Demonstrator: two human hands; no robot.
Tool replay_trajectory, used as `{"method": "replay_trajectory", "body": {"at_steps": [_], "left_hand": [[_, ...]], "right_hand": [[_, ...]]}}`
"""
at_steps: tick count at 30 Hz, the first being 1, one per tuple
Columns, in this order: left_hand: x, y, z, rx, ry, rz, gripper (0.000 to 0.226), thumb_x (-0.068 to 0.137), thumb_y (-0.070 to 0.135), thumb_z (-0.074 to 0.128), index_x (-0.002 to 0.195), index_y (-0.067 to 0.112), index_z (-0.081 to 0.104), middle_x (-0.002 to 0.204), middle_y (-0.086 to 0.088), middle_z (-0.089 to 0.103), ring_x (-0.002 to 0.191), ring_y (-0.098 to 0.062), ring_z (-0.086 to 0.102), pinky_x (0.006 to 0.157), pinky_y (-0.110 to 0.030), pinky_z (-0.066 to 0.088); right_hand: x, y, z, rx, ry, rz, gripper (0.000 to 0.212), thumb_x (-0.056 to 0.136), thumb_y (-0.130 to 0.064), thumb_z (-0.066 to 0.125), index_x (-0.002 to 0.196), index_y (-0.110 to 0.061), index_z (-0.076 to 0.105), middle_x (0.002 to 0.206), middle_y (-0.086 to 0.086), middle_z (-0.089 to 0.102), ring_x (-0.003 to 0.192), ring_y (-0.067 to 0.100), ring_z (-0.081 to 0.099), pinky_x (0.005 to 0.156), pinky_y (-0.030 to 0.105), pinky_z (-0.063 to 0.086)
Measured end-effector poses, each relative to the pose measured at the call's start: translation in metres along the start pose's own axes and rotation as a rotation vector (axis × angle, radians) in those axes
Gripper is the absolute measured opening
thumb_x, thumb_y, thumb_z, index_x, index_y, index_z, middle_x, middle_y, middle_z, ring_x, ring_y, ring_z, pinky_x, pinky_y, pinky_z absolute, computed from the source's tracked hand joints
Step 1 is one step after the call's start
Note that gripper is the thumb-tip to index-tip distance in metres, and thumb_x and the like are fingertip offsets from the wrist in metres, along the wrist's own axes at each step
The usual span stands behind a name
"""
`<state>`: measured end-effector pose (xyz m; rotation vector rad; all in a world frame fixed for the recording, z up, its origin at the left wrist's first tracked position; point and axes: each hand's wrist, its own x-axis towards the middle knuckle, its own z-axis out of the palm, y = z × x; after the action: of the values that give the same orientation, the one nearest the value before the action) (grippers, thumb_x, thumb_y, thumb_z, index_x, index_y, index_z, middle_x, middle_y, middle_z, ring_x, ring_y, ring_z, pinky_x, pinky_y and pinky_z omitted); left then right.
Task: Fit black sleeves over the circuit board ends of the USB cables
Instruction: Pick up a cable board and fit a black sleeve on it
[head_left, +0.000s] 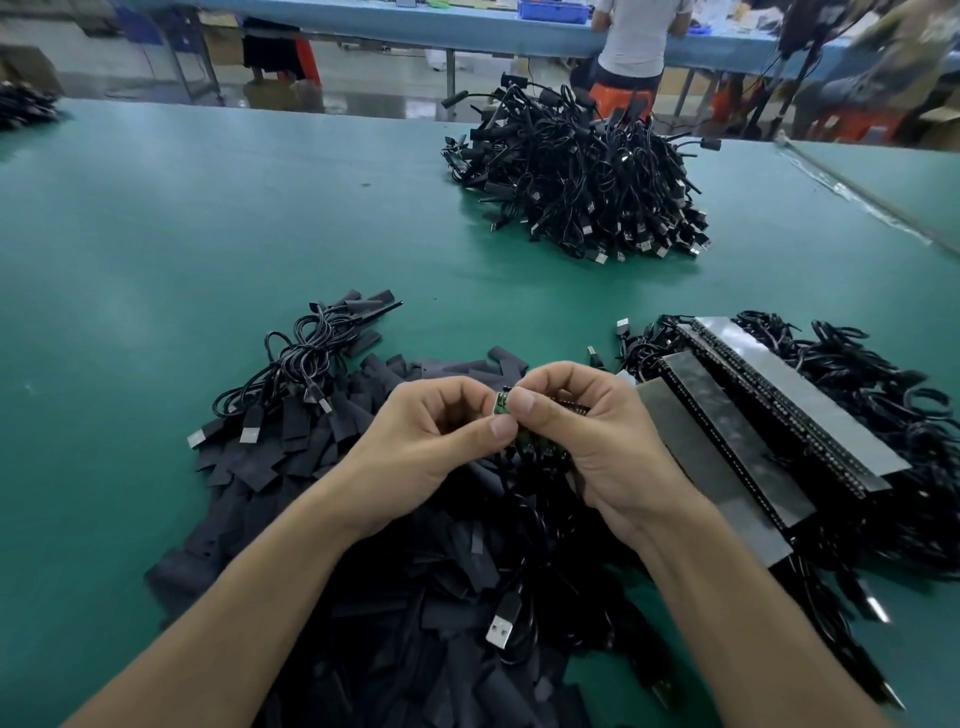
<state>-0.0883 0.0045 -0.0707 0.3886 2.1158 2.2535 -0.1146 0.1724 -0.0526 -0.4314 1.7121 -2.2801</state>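
Note:
My left hand (431, 441) and my right hand (587, 436) meet above a heap of flat black sleeves (291, 457). Between their thumbs and forefingers sits a small green circuit board (501, 404); both hands pinch it. More green boards (535, 444) show just below, held in the right hand with their black cables hanging down. One of those cables ends in a silver USB plug (501, 629) lying on the sleeves. Whether a sleeve is on the pinched board is hidden by my fingers.
A small cable bundle (296, 364) lies at the heap's far left. Strips of boards with cables (769, 415) lie to the right. A large pile of cables (582, 176) sits farther back on the green table (156, 234). A person stands beyond at a blue bench.

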Motion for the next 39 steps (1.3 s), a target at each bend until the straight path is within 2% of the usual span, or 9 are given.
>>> {"method": "replay_trajectory", "body": {"at_steps": [4, 8, 11, 13, 16, 20, 27, 33, 39], "left_hand": [[0.0, -0.003, -0.001, -0.037, -0.001, -0.011, 0.008, 0.082, 0.015, 0.071, 0.075, 0.013, 0.067, 0.067, 0.005, 0.058, 0.062, -0.004, 0.05, 0.06, -0.013, 0.041], [-0.002, -0.002, -0.001, -0.087, -0.001, -0.015, 0.009, 0.077, 0.025, 0.075, 0.072, 0.019, 0.072, 0.064, 0.006, 0.061, 0.058, -0.003, 0.054, 0.057, -0.013, 0.046], [-0.002, -0.003, 0.0, -0.088, 0.056, 0.001, 0.009, 0.076, 0.028, 0.075, 0.073, 0.02, 0.073, 0.064, 0.006, 0.063, 0.056, -0.004, 0.055, 0.056, -0.015, 0.048], [0.0, -0.003, 0.001, -0.098, 0.099, -0.005, 0.009, 0.081, 0.027, 0.072, 0.074, 0.023, 0.072, 0.069, 0.002, 0.066, 0.06, -0.008, 0.058, 0.059, -0.02, 0.051], [0.004, -0.003, 0.001, -0.246, 0.209, -0.02, 0.018, 0.088, 0.031, 0.067, 0.08, 0.014, 0.066, 0.077, -0.004, 0.07, 0.069, -0.016, 0.067, 0.066, -0.028, 0.058], [0.008, 0.003, -0.002, -0.401, 0.334, 0.039, 0.014, 0.089, 0.026, 0.057, 0.083, 0.014, 0.054, 0.064, -0.002, 0.061, 0.053, -0.015, 0.06, 0.059, -0.031, 0.058], [0.009, 0.019, -0.018, -0.15, 0.458, 0.026, 0.021, 0.088, 0.034, 0.061, 0.091, 0.015, 0.07, 0.055, 0.005, 0.04, 0.04, -0.007, 0.032, 0.036, -0.019, 0.033], [0.011, 0.012, -0.024, 0.265, 0.398, -0.096, 0.024, 0.099, 0.022, 0.058, 0.086, 0.022, 0.078, 0.056, -0.004, 0.033, 0.043, -0.012, 0.026, 0.04, -0.018, 0.024], [0.01, -0.003, -0.03, 0.492, 0.441, -0.107, 0.018, 0.099, 0.022, 0.058, 0.095, 0.029, 0.074, 0.053, 0.009, 0.045, 0.046, -0.008, 0.035, 0.053, -0.028, 0.031]], "right_hand": [[-0.001, 0.005, 0.002, 0.111, 0.024, 0.084, 0.015, 0.062, -0.023, 0.086, 0.071, -0.018, 0.075, 0.071, 0.005, 0.072, 0.063, 0.012, 0.068, 0.061, 0.023, 0.055], [-0.001, 0.01, 0.006, 0.274, 0.021, 0.143, 0.009, 0.066, -0.018, 0.083, 0.07, -0.017, 0.075, 0.069, 0.007, 0.071, 0.059, 0.014, 0.067, 0.058, 0.027, 0.057], [0.001, 0.01, 0.005, 0.176, 0.047, 0.083, 0.009, 0.067, -0.022, 0.082, 0.071, -0.02, 0.074, 0.071, 0.002, 0.07, 0.063, 0.012, 0.065, 0.063, 0.025, 0.056], [0.003, 0.005, 0.002, -0.048, 0.093, 0.032, 0.009, 0.073, -0.021, 0.082, 0.072, -0.02, 0.073, 0.071, -0.001, 0.07, 0.068, 0.01, 0.065, 0.067, 0.022, 0.054], [0.003, -0.003, -0.008, -0.675, 0.181, -0.091, 0.013, 0.079, -0.014, 0.081, 0.074, -0.02, 0.07, 0.068, -0.008, 0.07, 0.065, 0.001, 0.062, 0.065, 0.014, 0.048], [-0.003, -0.011, -0.006, -1.391, 0.137, -0.163, 0.017, 0.082, -0.013, 0.071, 0.095, -0.024, 0.074, 0.099, -0.005, 0.068, 0.098, 0.017, 0.058, 0.089, 0.03, 0.046], [-0.005, 0.006, 0.009, -1.564, -0.057, -0.037, 0.044, 0.096, -0.052, 0.051, 0.135, -0.031, 0.052, 0.125, -0.005, 0.053, 0.12, 0.022, 0.043, 0.101, 0.04, 0.035], [-0.004, 0.011, 0.008, -1.503, 0.001, -0.087, 0.024, 0.095, -0.046, 0.055, 0.116, -0.036, 0.064, 0.115, -0.008, 0.058, 0.114, 0.02, 0.046, 0.093, 0.038, 0.03], [-0.005, 0.014, 0.01, -1.458, -0.046, -0.102, 0.028, 0.093, -0.051, 0.057, 0.117, -0.039, 0.064, 0.111, -0.013, 0.062, 0.113, 0.016, 0.046, 0.093, 0.036, 0.027]]}}
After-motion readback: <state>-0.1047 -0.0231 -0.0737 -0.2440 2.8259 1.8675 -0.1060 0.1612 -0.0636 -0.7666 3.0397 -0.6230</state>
